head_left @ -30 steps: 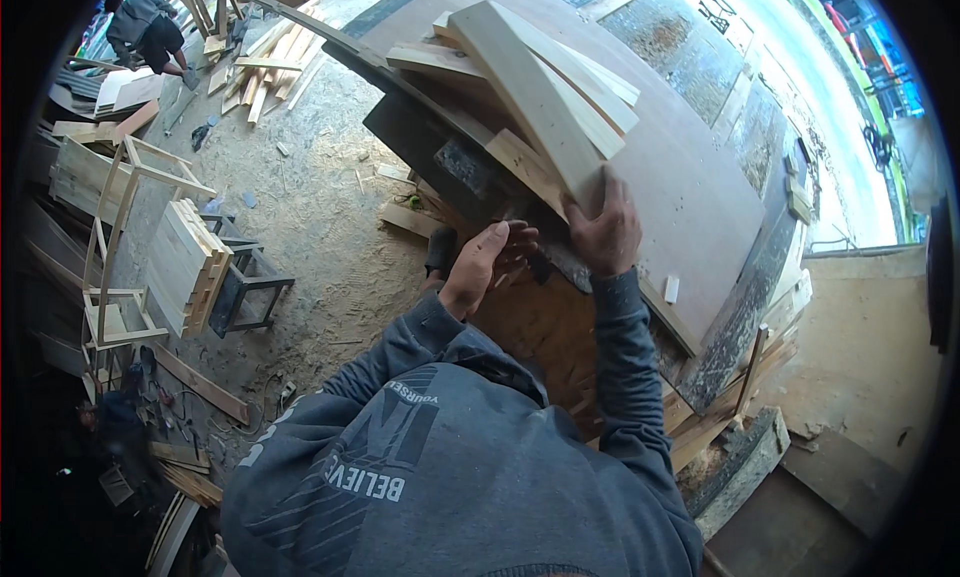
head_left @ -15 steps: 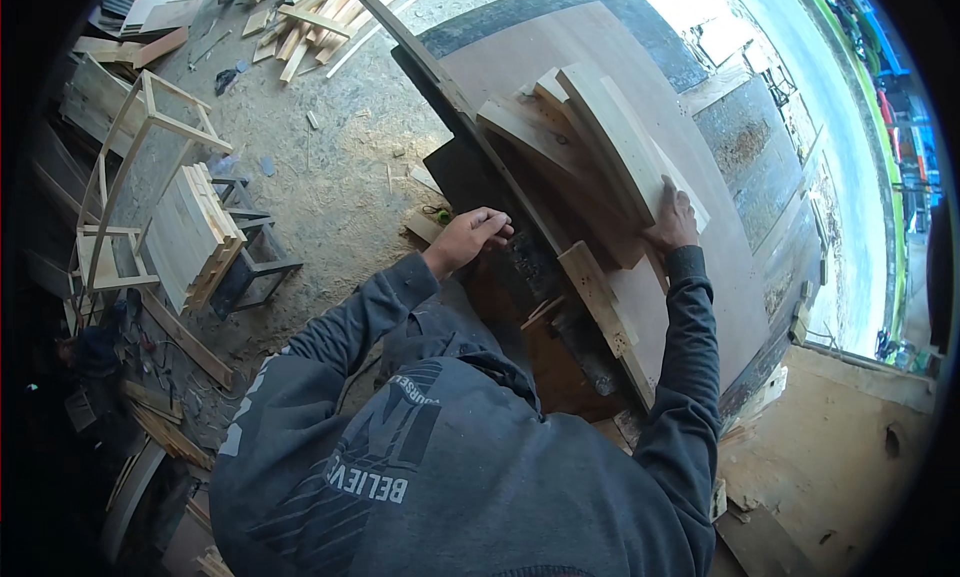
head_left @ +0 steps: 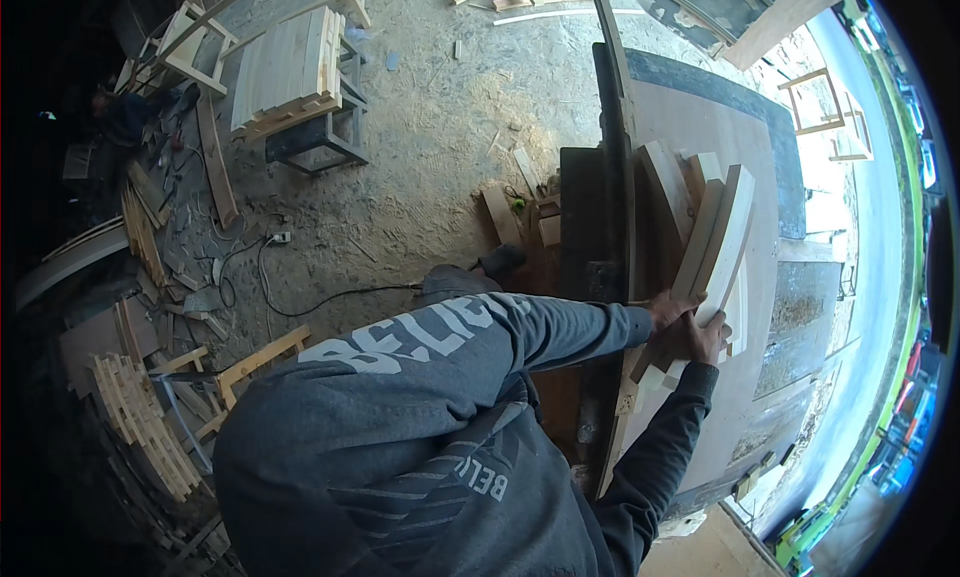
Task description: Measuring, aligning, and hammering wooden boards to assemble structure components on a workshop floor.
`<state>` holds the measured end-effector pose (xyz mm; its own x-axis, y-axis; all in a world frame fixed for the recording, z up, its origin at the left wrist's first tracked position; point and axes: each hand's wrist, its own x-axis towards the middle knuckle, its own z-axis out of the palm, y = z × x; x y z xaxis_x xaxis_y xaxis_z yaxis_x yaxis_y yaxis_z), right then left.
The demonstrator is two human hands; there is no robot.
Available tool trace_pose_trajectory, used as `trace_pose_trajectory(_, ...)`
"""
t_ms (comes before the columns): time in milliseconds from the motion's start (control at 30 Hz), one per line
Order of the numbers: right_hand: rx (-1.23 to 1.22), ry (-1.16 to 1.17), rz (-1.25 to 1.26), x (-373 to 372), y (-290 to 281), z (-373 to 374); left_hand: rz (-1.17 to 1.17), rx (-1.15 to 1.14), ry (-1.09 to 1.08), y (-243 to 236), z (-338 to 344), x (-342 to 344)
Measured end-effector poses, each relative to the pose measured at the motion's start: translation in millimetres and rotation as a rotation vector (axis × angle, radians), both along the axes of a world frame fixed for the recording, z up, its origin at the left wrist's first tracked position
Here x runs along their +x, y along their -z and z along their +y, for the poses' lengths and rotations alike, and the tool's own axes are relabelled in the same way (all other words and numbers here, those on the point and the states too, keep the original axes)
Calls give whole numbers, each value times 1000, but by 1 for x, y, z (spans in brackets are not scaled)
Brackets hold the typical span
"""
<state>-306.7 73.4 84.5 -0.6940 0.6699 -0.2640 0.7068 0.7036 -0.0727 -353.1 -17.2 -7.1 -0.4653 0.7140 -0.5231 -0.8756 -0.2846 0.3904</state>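
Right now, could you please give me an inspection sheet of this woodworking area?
Surface: large brown plywood-topped workbench, tilted in the fisheye view.
Job's things: pale sawn wooden boards stacked on the bench, ends toward the person.
Clutter: offcuts and sawdust on the dirt floor; slatted wooden panel on a dark metal stand; stacked pale slats lower left.
Hands: left hand and right hand both on the near board ends; grip unclear.
Cables: thin black cord running across the floor.
Surroundings: open-sided workshop, bright daylight to the right.
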Motion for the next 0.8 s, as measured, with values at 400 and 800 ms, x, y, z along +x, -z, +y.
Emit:
trace_pose_trajectory(400,-112,32,197,39,-27,-96,348,70,-41,-49,-103,7)
trace_pose_trajectory(800,-286,-89,434,-24,-62,-271,344,45,-109,-88,-284,-68)
